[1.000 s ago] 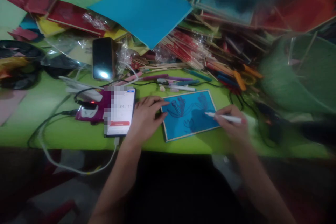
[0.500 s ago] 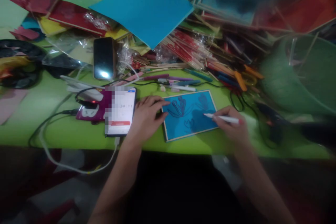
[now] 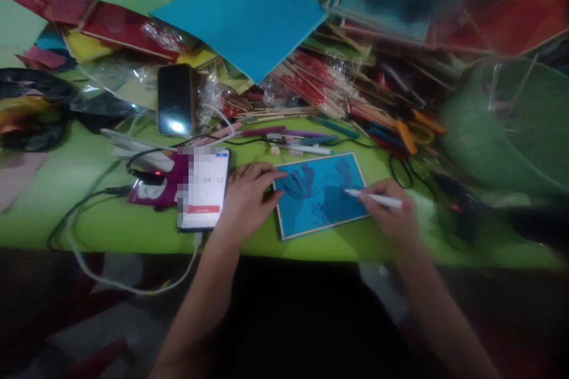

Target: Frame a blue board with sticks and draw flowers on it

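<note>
A small blue board [image 3: 320, 192] with a light frame lies on the green table [image 3: 89, 213], dark flower outlines drawn on it. My right hand [image 3: 391, 213] grips a white pen [image 3: 376, 198] whose tip touches the board's right part. My left hand [image 3: 246, 198] rests flat at the board's left edge, fingers pressing on the frame and holding nothing.
A lit phone [image 3: 203, 188] lies left of my left hand, over a purple device [image 3: 153, 185] with cables. A dark phone [image 3: 176, 98] lies further back. Pens, sticks [image 3: 311, 86], coloured sheets [image 3: 244, 12] and a green basket [image 3: 511, 124] crowd the back and right.
The pen tip has slid slightly left across the board. The lit phone's timer went from 34:11 to 34:12. My left hand stayed in place.
</note>
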